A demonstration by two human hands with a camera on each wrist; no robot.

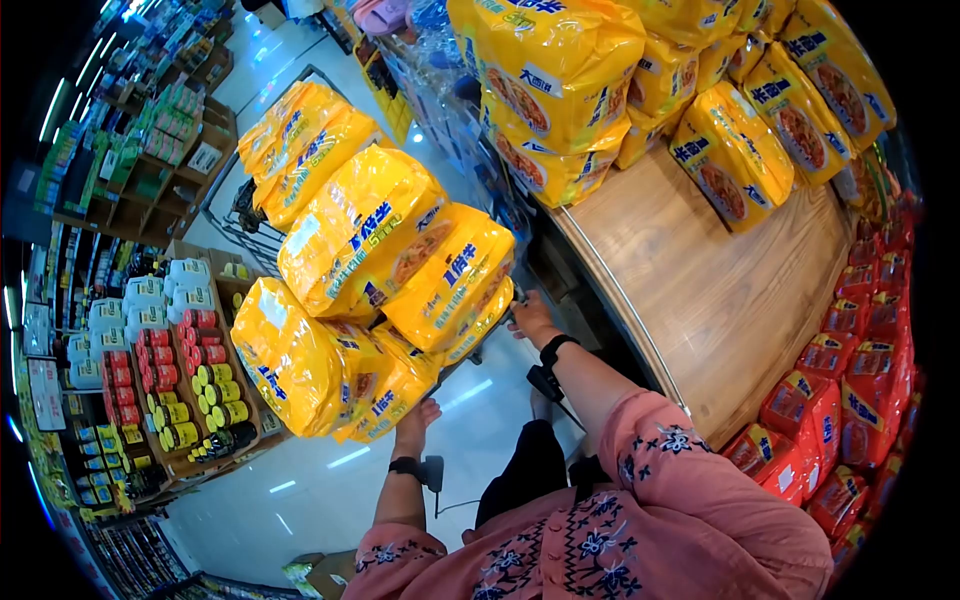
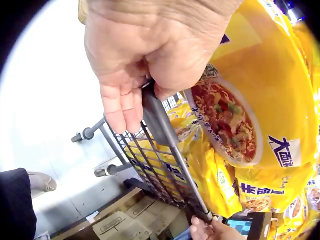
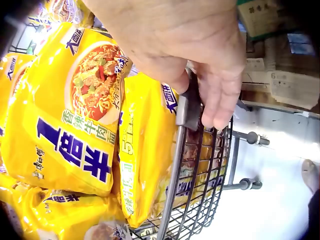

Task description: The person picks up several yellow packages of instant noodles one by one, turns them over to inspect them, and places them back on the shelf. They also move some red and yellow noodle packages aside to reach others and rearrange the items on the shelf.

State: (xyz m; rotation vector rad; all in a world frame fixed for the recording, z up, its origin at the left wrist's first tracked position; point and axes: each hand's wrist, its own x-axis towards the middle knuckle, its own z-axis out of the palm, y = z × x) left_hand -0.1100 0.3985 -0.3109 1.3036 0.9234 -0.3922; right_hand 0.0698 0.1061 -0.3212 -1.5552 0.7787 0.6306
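Observation:
A shopping cart (image 2: pixel 155 170) of black wire is heaped with large yellow multi-packs of instant noodles (image 1: pixel 365 230), stacked above its rim. My left hand (image 2: pixel 145 60) grips one dark end of the cart's handle (image 2: pixel 159 117), thumb on one side and fingers on the other. In the head view that left hand (image 1: pixel 418 418) appears just below the lowest packs. My right hand (image 3: pixel 200 65) holds the handle's other end (image 3: pixel 189 107) in the same way, close beside a yellow noodle pack (image 3: pixel 145 145). From above, the right hand (image 1: pixel 534 318) is partly in front of the cart's corner.
To the right stands a wooden display table (image 1: pixel 700 300) bearing more yellow noodle packs (image 1: pixel 730 155). Red packs (image 1: pixel 800 400) are piled along its near right side. Shelves with jars and jugs (image 1: pixel 170 350) line the left, across the shiny tiled floor (image 1: pixel 320 480).

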